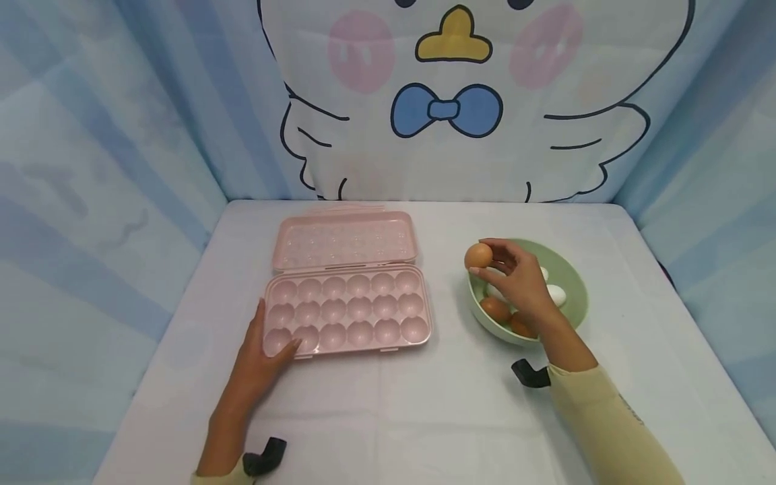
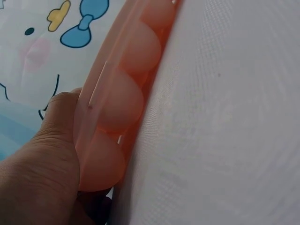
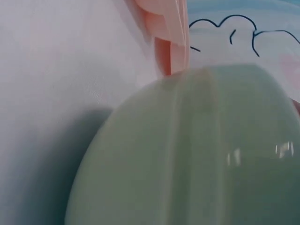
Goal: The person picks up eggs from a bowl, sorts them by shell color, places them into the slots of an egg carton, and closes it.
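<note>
A pink plastic egg box (image 1: pixel 348 341) lies open on the table, its lid (image 1: pixel 345 239) folded back and its rows of round cups bare. My left hand (image 1: pixel 259 360) grips the box's left end, thumb over the front rim. The left wrist view shows that thumb on the edge of the egg box (image 2: pixel 110 103). Between the fingertips of my right hand (image 1: pixel 518 276) is a brown egg (image 1: pixel 478 256), pinched above the left rim of a green bowl (image 1: pixel 572 286). In the right wrist view the bowl's outer wall (image 3: pixel 154 154) hides the hand and egg.
Inside the bowl lie brown eggs (image 1: pixel 495 309) and white eggs (image 1: pixel 556 295), partly hidden by the right hand. A white cloth covers the table (image 1: pixel 388 417). Curtains (image 1: pixel 79 202) close in the sides, and a cartoon-printed cloth (image 1: pixel 445 162) hangs behind.
</note>
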A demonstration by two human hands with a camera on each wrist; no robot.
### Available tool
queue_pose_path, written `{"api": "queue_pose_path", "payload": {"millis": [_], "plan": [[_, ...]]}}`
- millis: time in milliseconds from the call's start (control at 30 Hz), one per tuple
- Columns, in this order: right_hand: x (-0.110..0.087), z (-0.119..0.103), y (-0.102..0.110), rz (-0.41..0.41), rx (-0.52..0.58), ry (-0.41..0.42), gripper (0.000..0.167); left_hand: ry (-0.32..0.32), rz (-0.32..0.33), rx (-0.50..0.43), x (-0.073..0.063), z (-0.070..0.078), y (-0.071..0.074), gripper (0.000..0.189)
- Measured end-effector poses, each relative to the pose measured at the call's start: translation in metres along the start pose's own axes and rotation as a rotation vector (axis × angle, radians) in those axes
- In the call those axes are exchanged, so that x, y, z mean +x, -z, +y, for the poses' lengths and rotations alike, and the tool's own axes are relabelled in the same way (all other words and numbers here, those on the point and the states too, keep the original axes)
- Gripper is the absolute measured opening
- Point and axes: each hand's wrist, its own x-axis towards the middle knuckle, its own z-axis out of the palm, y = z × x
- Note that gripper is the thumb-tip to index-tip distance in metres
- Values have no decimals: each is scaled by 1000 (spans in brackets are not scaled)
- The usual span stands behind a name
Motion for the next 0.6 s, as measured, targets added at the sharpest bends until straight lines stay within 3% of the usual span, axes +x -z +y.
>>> {"api": "queue_pose_path", "payload": {"millis": [400,600], "plan": [[4,-40,-61,-67,39,176,51,27,4,46,0,1,0,108],[2,-33,-96,-61,149,125,59,29,12,60,0,1,-1,108]]}}
